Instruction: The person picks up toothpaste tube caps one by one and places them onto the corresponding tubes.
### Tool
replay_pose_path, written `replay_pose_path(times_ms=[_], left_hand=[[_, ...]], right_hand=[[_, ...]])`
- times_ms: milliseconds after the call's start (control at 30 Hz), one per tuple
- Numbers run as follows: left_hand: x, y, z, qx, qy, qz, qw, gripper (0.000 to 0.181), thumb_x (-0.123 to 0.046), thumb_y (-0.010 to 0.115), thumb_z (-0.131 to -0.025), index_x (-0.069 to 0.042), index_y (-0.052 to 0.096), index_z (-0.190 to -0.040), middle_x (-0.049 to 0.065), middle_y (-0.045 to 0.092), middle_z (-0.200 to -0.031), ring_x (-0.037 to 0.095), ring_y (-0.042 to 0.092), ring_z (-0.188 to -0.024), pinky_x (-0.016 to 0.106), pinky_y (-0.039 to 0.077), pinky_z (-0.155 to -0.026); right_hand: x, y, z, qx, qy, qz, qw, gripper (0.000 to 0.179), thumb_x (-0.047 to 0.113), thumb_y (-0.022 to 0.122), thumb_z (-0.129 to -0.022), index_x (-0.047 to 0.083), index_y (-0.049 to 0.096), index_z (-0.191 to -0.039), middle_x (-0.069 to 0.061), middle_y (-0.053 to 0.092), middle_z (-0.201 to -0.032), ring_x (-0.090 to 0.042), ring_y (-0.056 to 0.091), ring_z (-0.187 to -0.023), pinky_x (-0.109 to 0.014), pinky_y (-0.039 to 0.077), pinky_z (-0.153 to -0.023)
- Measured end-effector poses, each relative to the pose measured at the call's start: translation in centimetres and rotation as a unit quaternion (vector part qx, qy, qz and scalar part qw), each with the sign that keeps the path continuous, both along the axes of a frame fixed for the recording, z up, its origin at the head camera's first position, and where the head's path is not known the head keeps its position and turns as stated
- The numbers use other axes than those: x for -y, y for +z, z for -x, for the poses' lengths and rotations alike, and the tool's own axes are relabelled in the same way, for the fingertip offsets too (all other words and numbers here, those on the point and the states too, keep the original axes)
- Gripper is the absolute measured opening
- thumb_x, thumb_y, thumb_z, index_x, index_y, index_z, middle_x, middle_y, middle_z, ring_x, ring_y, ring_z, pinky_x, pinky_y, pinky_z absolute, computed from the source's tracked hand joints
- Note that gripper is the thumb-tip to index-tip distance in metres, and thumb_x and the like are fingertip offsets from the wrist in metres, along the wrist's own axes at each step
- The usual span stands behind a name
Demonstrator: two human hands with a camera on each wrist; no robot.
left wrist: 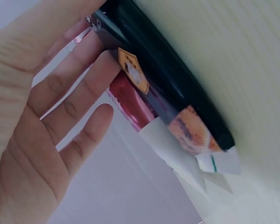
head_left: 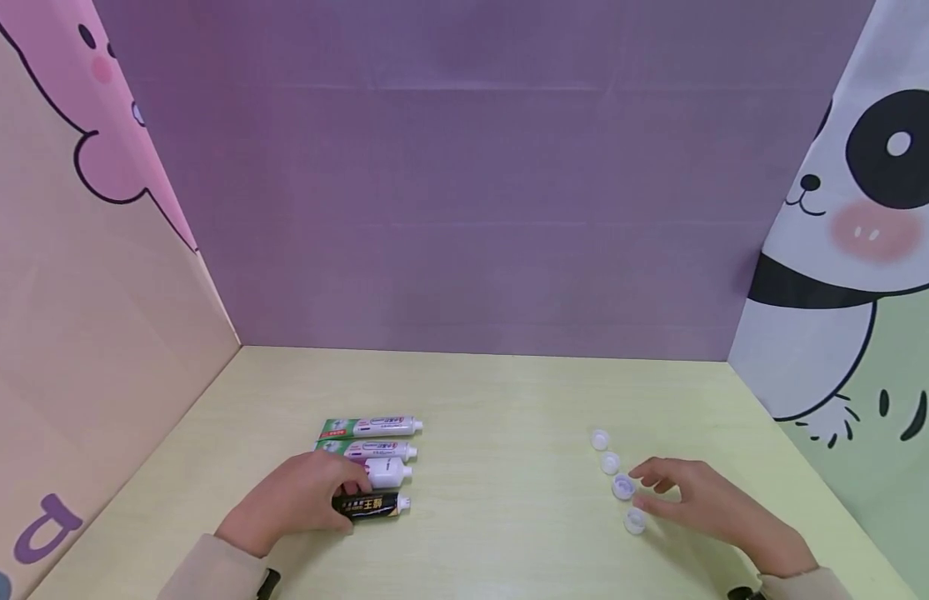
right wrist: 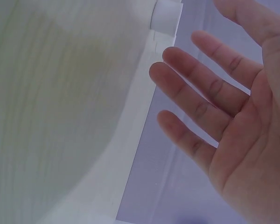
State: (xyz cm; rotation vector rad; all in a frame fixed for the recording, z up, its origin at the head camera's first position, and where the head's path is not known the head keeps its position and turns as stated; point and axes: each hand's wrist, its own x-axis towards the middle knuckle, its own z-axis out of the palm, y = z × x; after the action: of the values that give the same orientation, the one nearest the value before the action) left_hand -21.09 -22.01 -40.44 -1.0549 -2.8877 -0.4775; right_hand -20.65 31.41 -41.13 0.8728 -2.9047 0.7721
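My left hand (head_left: 302,500) grips a black toothpaste tube (head_left: 370,506) at its left end, thumb on the near side and fingers on the far side. In the left wrist view the black tube (left wrist: 168,79) lies across the fingertips. Just beyond it is a white-and-purple tube (head_left: 387,472), partly covered by the fingers. My right hand (head_left: 692,500) hovers at the right with thumb and index finger apart, near a clear-white cap (head_left: 623,487). A nearer cap (head_left: 635,522) lies below the thumb. The right wrist view shows a white cap (right wrist: 166,17) beyond the fingertips.
Two green-and-white toothpaste tubes, a farther one (head_left: 370,427) and a nearer one (head_left: 374,451), lie behind. Two more caps, one (head_left: 600,440) and another (head_left: 610,462), continue the row at right. A purple panel (head_left: 479,208) closes the table's (head_left: 501,433) back; printed panels flank it.
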Motion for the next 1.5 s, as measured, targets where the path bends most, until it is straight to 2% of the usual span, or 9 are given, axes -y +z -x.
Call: replay_pose_path(times_ms=[200, 500, 767, 1067, 1233, 1500], left_hand=[[-0.2, 0.0, -0.2, -0.002, 0.002, -0.009, 1.0000, 0.033, -0.018, 0.092, -0.062, -0.025, 0.071, -0.087, -0.022, 0.054, -0.078, -0.001, 0.048, -0.068, 0.027, 0.044, -0.060], [-0.2, -0.1, -0.3, -0.007, 0.007, 0.010, 0.9999, 0.032, -0.020, 0.090, -0.065, -0.025, 0.072, -0.091, -0.021, 0.057, -0.080, 0.001, 0.049, -0.072, 0.029, 0.046, -0.062], [-0.1, -0.3, -0.1, 0.014, -0.010, -0.011, 0.9998, 0.032, -0.015, 0.087, -0.068, -0.029, 0.066, -0.088, -0.022, 0.055, -0.079, 0.000, 0.050, -0.072, 0.027, 0.046, -0.064], [-0.7, -0.3, 0.1, 0.006, -0.041, -0.033, 0.9986, 0.034, -0.012, 0.084, -0.067, -0.030, 0.065, -0.088, -0.021, 0.053, -0.078, -0.001, 0.048, -0.070, 0.023, 0.044, -0.063], [-1.1, -0.2, 0.1, 0.006, -0.040, -0.037, 0.9985, 0.034, -0.011, 0.084, -0.068, -0.030, 0.066, -0.089, -0.022, 0.053, -0.078, -0.001, 0.049, -0.070, 0.024, 0.045, -0.064], [-1.7, 0.0, 0.3, 0.016, -0.035, -0.035, 0.9986, 0.032, -0.012, 0.082, -0.069, -0.030, 0.066, -0.090, -0.022, 0.053, -0.076, -0.001, 0.049, -0.069, 0.023, 0.043, -0.063]], right_hand=[[0.1, -0.1, -0.2, 0.001, 0.023, 0.010, 0.9997, 0.019, 0.033, 0.072, -0.093, 0.020, 0.070, -0.107, 0.006, 0.070, -0.103, -0.007, 0.061, -0.088, -0.031, 0.053, -0.072], [0.2, -0.4, -0.3, 0.016, 0.036, 0.015, 0.9991, 0.018, 0.032, 0.073, -0.092, 0.019, 0.070, -0.103, 0.010, 0.069, -0.098, -0.001, 0.060, -0.086, -0.029, 0.052, -0.071], [0.2, -0.6, -0.3, 0.014, 0.044, 0.021, 0.9987, 0.018, 0.031, 0.075, -0.091, 0.018, 0.069, -0.102, 0.013, 0.068, -0.097, -0.001, 0.060, -0.086, -0.029, 0.052, -0.070], [0.5, -0.7, -0.5, 0.019, 0.051, 0.034, 0.9979, 0.018, 0.032, 0.078, -0.088, 0.021, 0.067, -0.098, 0.017, 0.065, -0.093, -0.002, 0.060, -0.084, -0.028, 0.052, -0.070], [0.8, -0.6, -0.7, 0.035, 0.047, 0.025, 0.9979, 0.023, 0.034, 0.081, -0.084, 0.020, 0.068, -0.097, 0.018, 0.066, -0.092, -0.001, 0.060, -0.083, -0.027, 0.052, -0.069], [0.8, -0.6, -0.8, 0.050, 0.055, 0.015, 0.9971, 0.023, 0.025, 0.083, -0.081, 0.016, 0.069, -0.097, 0.015, 0.067, -0.090, 0.001, 0.059, -0.079, -0.026, 0.051, -0.067]])
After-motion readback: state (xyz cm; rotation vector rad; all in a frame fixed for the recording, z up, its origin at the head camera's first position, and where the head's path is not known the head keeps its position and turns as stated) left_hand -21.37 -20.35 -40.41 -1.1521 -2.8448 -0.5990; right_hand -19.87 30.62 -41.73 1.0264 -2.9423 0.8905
